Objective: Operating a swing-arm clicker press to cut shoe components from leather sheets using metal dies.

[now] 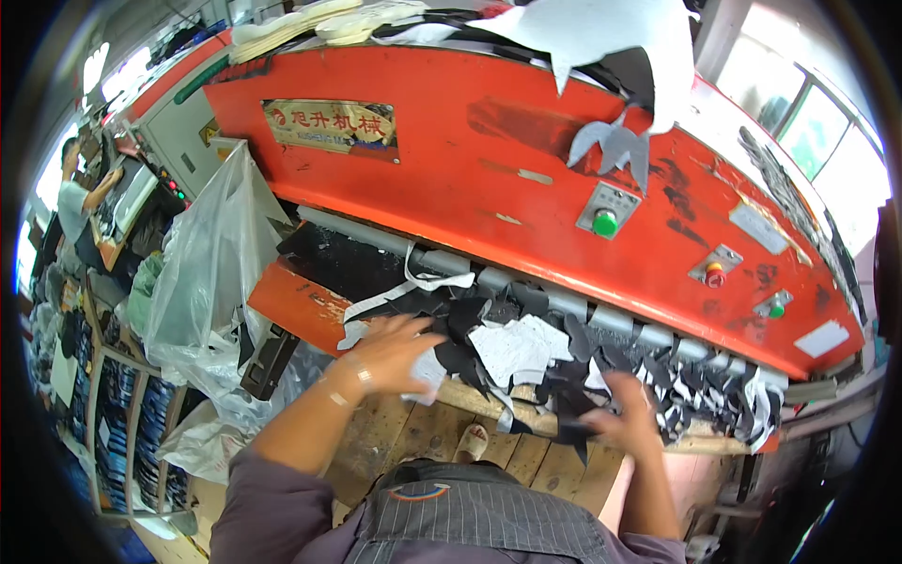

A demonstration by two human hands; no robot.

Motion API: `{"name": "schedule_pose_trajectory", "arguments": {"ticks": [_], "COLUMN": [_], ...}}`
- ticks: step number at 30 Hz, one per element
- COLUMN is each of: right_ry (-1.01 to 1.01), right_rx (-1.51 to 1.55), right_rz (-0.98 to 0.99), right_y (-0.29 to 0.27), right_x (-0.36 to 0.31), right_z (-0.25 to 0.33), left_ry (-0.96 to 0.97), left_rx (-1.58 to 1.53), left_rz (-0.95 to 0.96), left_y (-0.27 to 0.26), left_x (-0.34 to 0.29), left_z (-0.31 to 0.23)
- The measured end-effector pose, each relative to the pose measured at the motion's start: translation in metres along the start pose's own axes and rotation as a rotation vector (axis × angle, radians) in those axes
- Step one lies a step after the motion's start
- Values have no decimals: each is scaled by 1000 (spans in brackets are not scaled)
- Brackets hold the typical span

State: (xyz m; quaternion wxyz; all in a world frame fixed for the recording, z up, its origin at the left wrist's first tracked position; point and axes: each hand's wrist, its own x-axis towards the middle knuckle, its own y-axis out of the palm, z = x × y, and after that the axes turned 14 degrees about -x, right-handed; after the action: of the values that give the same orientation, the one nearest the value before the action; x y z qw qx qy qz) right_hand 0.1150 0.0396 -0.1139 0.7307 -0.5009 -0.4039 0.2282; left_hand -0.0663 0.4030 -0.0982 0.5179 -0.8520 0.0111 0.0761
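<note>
My left hand (393, 355) lies over the left part of a heap of cut sheet scraps, its fingers stretched out and apart. Under its palm side shows a light grey piece (428, 374); whether the hand bears on it I cannot tell. My right hand (628, 414) is at the heap's front edge, blurred by motion. Beside its thumb a black scrap (571, 418) hangs over the edge; a grip on it cannot be made out. Between the hands lies a larger white piece (519, 350) on black offcuts. A white strip (385, 299) curls behind my left hand.
The heap lies on the bed of a red machine (432, 141) with a green button (604, 223) and a red knob (715, 274). Clear plastic bags (207, 273) hang at the left. Farther left, another person (80, 202) stands at a machine. Below is a plank floor (376, 451).
</note>
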Motion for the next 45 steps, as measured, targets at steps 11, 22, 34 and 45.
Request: {"name": "schedule_pose_trajectory", "arguments": {"ticks": [11, 22, 34, 45], "right_ry": [111, 11, -422, -468], "right_rx": [-148, 211, -334, 427], "right_rz": [131, 832, 295, 317], "right_y": [75, 3, 178, 140], "right_x": [1, 98, 393, 329], "right_z": [96, 56, 103, 99], "left_ry": [-46, 125, -125, 302], "left_rx": [-369, -1392, -1066, -746], "left_rz": [-260, -352, -565, -355], "left_y": [38, 5, -24, -33], "left_x": [-46, 50, 146, 172], "left_z": [62, 7, 106, 123]}}
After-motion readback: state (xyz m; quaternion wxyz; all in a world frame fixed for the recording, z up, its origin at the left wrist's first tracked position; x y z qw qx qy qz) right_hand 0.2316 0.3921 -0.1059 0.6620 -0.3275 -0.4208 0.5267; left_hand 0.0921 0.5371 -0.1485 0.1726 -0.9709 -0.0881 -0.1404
